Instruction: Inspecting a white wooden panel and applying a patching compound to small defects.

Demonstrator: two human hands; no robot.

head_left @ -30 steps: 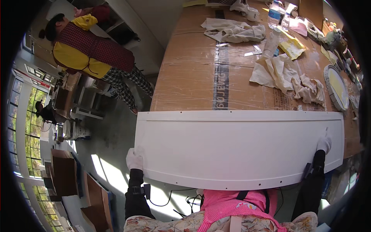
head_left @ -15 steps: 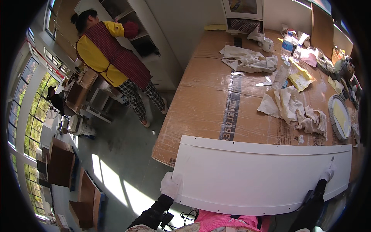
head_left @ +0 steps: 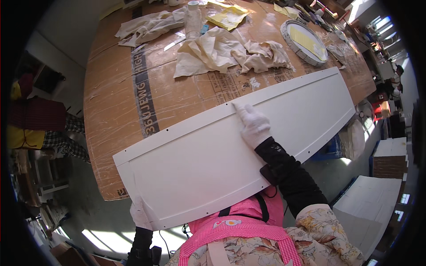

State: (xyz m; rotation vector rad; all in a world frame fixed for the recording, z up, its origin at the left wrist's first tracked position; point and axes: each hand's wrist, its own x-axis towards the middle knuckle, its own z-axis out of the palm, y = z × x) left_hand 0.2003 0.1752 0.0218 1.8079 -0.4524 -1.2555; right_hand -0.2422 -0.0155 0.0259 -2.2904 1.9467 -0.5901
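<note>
One long white panel [head_left: 239,146] lies slantwise across the near corner of the cardboard-covered table [head_left: 115,102], its lower left end jutting past the table edge toward me. My left hand [head_left: 141,215], gloved in white, is clenched on that overhanging corner, thumb on top. My right hand [head_left: 254,126], also gloved, lies flat on the panel face with the fingers stretched toward the far long edge; it presses rather than grips, so nothing is held in it.

Beyond the panel, crumpled cream cloths [head_left: 226,51] lie spread on the table, a clear plastic bottle [head_left: 193,20] stands behind them, and a round white-rimmed tray [head_left: 306,42] with yellow sheets sits to the right. A person in a yellow and red top [head_left: 26,115] stands well apart at the left.

I judge the main risk is the panel tipping or sliding off, since a good part of it hangs unsupported and only one hand truly grips it. A push from my flat right hand could also shove the far edge into the cloths.
</note>
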